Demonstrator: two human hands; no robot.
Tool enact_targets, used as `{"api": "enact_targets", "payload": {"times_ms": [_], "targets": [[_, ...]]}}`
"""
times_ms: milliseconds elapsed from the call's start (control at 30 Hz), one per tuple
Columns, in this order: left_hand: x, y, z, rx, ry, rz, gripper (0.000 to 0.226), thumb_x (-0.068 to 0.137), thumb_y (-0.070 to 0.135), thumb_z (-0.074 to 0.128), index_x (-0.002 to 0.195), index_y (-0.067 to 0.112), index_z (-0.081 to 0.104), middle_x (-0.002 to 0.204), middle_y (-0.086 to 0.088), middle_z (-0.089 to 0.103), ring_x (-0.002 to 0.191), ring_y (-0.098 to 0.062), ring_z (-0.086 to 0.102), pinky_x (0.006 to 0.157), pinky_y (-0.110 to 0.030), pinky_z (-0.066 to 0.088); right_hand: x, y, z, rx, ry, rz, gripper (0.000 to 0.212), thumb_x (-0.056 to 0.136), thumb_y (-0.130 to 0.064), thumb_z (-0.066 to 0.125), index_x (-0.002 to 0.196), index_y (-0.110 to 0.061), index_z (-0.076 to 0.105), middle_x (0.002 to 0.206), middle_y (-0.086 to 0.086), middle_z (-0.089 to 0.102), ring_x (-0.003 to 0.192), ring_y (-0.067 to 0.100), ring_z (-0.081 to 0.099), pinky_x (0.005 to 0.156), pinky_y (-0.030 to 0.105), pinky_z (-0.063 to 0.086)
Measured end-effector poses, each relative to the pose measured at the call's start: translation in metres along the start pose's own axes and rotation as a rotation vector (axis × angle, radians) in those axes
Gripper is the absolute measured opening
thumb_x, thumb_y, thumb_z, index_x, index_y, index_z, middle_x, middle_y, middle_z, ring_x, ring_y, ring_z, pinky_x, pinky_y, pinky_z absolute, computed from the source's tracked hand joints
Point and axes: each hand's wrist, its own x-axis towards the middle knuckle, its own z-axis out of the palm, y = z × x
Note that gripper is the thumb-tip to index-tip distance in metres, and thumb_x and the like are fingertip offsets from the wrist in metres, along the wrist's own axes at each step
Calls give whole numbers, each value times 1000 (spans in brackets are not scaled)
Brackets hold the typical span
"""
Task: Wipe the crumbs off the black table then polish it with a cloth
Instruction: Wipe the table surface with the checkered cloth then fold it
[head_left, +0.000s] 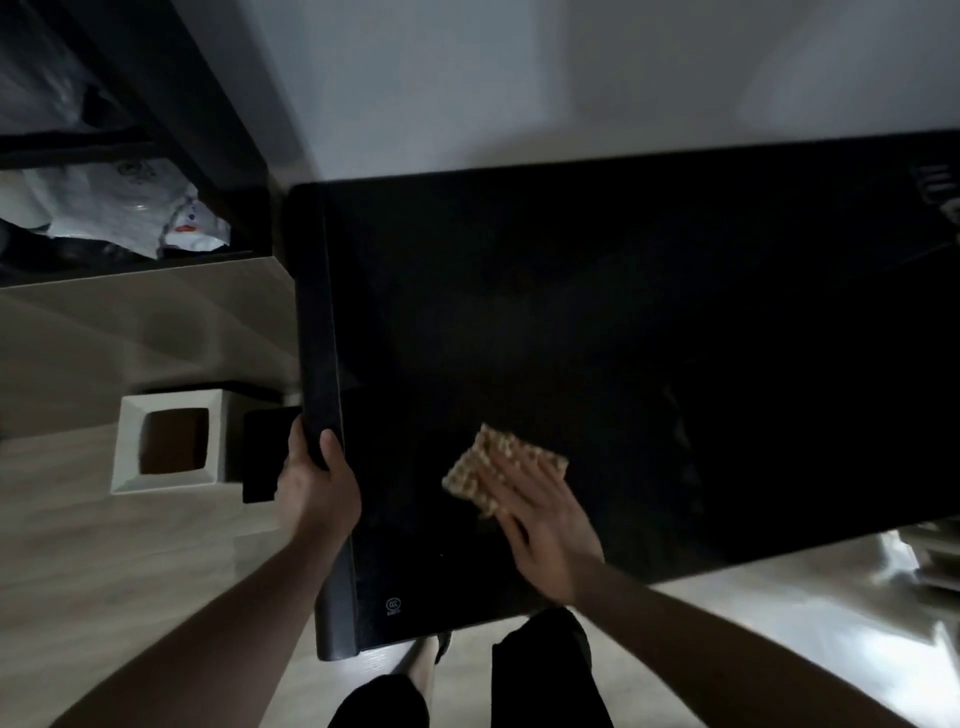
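Note:
The black glossy table (597, 322) fills the middle and right of the head view. A small beige, waffle-textured cloth (480, 465) lies flat on its near left part. My right hand (540, 514) presses on the cloth with fingers spread flat, covering its right half. My left hand (317, 483) grips the table's left edge, thumb on top and fingers wrapped underneath. A tiny light speck (442, 555) sits on the surface near the front; I cannot make out other crumbs on the dark top.
A white square bin (169, 441) with a brown inside stands on the pale floor left of the table. A dark shelf with plastic bags (140, 213) is at the upper left. My legs (540, 675) are at the table's near edge.

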Motion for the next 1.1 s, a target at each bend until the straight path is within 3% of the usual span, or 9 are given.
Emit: {"api": "enact_targets", "payload": {"times_ms": [200,300,433,633,733,800,867,1000,1100], "targets": [[-11,16,6,4,58,-121,58,106,47,27,159,23,26,157,-14,41,136,-43,46,108,-55,37,-40,13,-9,149,-32,-39,59,103,-8,54,158,-26,43,167,-9,33,157,9,26,123,41,35],[-13,20,16,-23,119,-206,60,104,51,23,158,24,28,153,-16,45,134,-45,49,108,-58,38,-3,40,-36,250,143,117,60,100,-1,55,154,-28,50,162,-11,41,152,0,32,121,35,37],[-9,17,26,21,195,-206,60,103,51,24,155,22,33,147,-18,51,130,-46,52,106,-56,41,81,102,-90,256,365,253,51,102,-4,52,151,-19,54,161,0,46,151,13,40,124,34,34],[0,4,38,130,298,-157,56,98,56,22,141,28,44,125,-17,66,106,-48,64,90,-56,52,207,194,-126,-31,240,239,51,106,-31,44,157,-28,44,169,4,32,157,34,25,124,57,27],[4,-2,42,170,317,-153,54,98,57,23,136,28,48,117,-17,69,99,-48,66,85,-55,55,237,213,-117,-158,30,292,62,104,-56,41,162,-38,26,175,0,10,160,35,4,127,61,6],[6,-5,43,193,344,-144,53,98,56,23,133,27,51,114,-16,70,96,-47,66,83,-53,56,245,214,-103,-216,-12,309,69,104,-60,36,165,-38,13,175,1,-1,161,33,-2,125,63,-3],[4,-5,43,189,369,-125,52,100,54,25,133,24,52,113,-16,70,97,-46,66,83,-51,57,240,205,-88,-240,40,310,67,105,-55,32,165,-34,14,175,3,2,161,32,1,125,62,-5],[1,4,41,194,363,-144,54,100,54,25,136,24,52,119,-17,69,104,-46,66,88,-52,55,175,162,-72,-204,88,30,55,106,-35,41,160,-24,37,172,5,24,160,30,16,125,61,15],[-3,8,38,176,360,-162,56,99,56,24,138,26,50,120,-18,69,107,-47,65,90,-54,54,75,110,-55,-188,-19,-245,63,103,-22,47,163,-22,29,173,8,19,161,29,10,128,54,7]]}}
